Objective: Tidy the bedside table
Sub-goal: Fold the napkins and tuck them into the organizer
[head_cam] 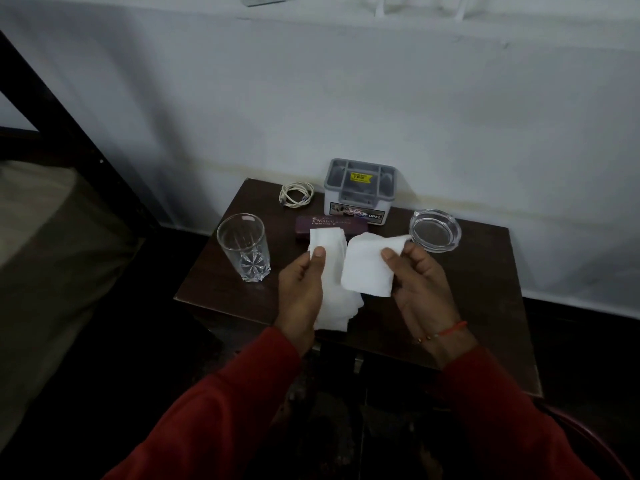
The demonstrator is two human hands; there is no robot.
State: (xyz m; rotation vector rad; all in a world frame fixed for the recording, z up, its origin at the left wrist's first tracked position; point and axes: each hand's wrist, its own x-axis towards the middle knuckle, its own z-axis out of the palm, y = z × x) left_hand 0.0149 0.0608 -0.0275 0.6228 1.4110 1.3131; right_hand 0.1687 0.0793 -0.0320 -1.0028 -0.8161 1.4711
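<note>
Above the dark wooden bedside table [485,271] I hold white tissues in both hands. My left hand [301,289] pinches a stack of white tissues [334,299] with the thumb on top. My right hand [419,289] holds a single folded white tissue [367,268] by its upper right corner. On the table stand an empty drinking glass [244,245] at the left, a maroon spectacle case [330,225] partly hidden behind the tissues, a coiled white cable [296,194], a grey plastic box [358,192] against the wall and a clear glass ashtray [434,230] at the right.
A white wall [346,98] rises directly behind the table. A bed with a dark frame [52,202] stands to the left. The rim of a red chair [588,431] shows at the bottom right. The floor around is dark.
</note>
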